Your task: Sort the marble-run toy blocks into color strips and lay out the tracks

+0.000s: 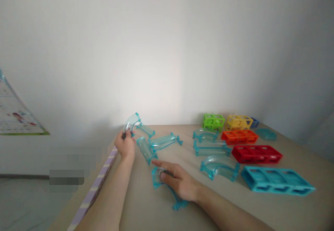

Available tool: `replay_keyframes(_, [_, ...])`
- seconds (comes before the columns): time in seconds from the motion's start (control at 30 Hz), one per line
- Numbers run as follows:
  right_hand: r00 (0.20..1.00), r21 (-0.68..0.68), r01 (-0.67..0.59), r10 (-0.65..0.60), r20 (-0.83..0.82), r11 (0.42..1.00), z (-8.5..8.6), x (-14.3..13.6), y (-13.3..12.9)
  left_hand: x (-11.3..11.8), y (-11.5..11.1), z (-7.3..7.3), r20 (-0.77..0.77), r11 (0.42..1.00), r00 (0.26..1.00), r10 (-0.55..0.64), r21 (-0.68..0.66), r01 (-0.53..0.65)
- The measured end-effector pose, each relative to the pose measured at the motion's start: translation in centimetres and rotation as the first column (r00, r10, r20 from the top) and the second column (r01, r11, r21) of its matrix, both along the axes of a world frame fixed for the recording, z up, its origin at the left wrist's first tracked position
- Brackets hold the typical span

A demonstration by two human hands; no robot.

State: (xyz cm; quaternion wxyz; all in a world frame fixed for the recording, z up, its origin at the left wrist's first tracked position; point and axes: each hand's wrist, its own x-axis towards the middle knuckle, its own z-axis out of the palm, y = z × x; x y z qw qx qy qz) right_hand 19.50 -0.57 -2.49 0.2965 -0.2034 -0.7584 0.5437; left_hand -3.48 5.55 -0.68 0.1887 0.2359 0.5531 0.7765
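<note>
Raised at the table's far left, a curved clear-blue track piece [133, 119] is gripped by my left hand [125, 144], its fingers closed round the lower end. My right hand [182, 182] pinches another curved clear-blue track piece [157, 178] near the front, thumb on top and index finger stretched out; part of the piece is hidden under the palm. Between the hands lies a straight track piece [146, 149]. Beyond it are a second straight piece [146, 130] and a longer clear track piece [165, 142].
On the right lie a curved track piece [220, 166], a straight one [211, 148] and another curve [206, 134]. Open-frame blocks in teal [278, 180], red [257, 154], orange [239, 137], yellow [238, 122] and green [213, 122] stand beside a round teal piece [266, 134]. A wall [161, 49] bounds the table.
</note>
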Motion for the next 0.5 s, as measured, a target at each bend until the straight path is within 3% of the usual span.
replay_keyframes(0.07, [0.996, 0.011, 0.069, -0.068, -0.064, 0.998, 0.1, -0.1, 0.2, 1.6, -0.7, 0.8, 0.081, 0.984, 0.980, -0.180, 0.023, 0.179])
replay_keyframes(0.13, [0.972, -0.031, 0.173, -0.176, -0.159, 0.984, 0.1, -0.3, 0.5, 3.5, -1.9, 1.3, 0.138, 0.925, 0.915, -0.379, 0.040, 0.377])
replay_keyframes(0.2, [0.922, -0.169, 0.259, -0.296, -0.251, 0.951, 0.0, -0.4, 0.8, 5.4, -3.2, 1.7, 0.185, 0.848, 0.829, -0.527, 0.051, 0.528])
replay_keyframes(0.27, [0.865, -0.322, 0.297, -0.396, -0.307, 0.899, -0.1, -0.4, 1.1, 7.0, -4.4, 1.9, 0.283, 0.709, 0.661, -0.695, 0.115, 0.696])
replay_keyframes(0.37, [0.797, -0.427, 0.346, -0.502, -0.337, 0.836, -0.1, -0.4, 1.4, 8.8, -5.3, 2.0, 0.401, 0.573, 0.466, -0.789, 0.203, 0.794])
replay_keyframes(0.5, [0.751, -0.441, 0.377, -0.548, -0.368, 0.814, 0.1, -0.4, 1.5, 10.1, -5.4, 1.1, 0.456, 0.478, 0.347, -0.820, 0.209, 0.853])
